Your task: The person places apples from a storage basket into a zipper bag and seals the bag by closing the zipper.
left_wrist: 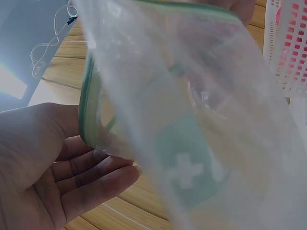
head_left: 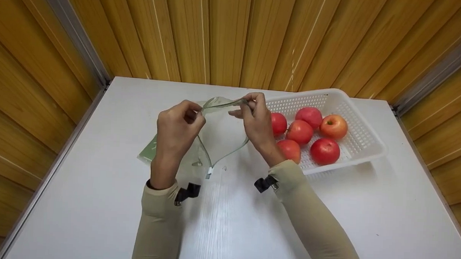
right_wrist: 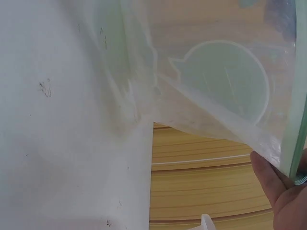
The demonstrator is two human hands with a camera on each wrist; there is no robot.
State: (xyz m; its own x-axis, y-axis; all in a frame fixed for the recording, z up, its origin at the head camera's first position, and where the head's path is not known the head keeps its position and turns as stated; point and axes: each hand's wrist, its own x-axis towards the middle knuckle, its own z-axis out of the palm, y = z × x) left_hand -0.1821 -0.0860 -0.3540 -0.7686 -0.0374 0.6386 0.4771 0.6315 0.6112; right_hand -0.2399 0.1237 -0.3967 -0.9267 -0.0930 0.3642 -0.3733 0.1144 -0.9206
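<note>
A clear plastic zip bag [left_wrist: 192, 143] with a green zip edge and green printing stands between both hands, its mouth spread into a loop. At the left side of the mouth, my left hand [head_left: 177, 129] pinches the rim between thumb and index finger. My right hand [head_left: 258, 124] pinches the rim on the far right side. A small whitish slider [head_left: 210, 171] sits at the near corner of the zip edge. Inside the loop I see only the bag's see-through walls. Its green printed part [head_left: 149, 149] shows to the left, partly behind my left wrist.
Close to the right of my right hand is a white perforated plastic basket [head_left: 363, 128] holding several red apples [head_left: 325, 151]. All of this is on a white table [head_left: 97, 201], with yellow wood-look panels [head_left: 226, 37] at its back and sides.
</note>
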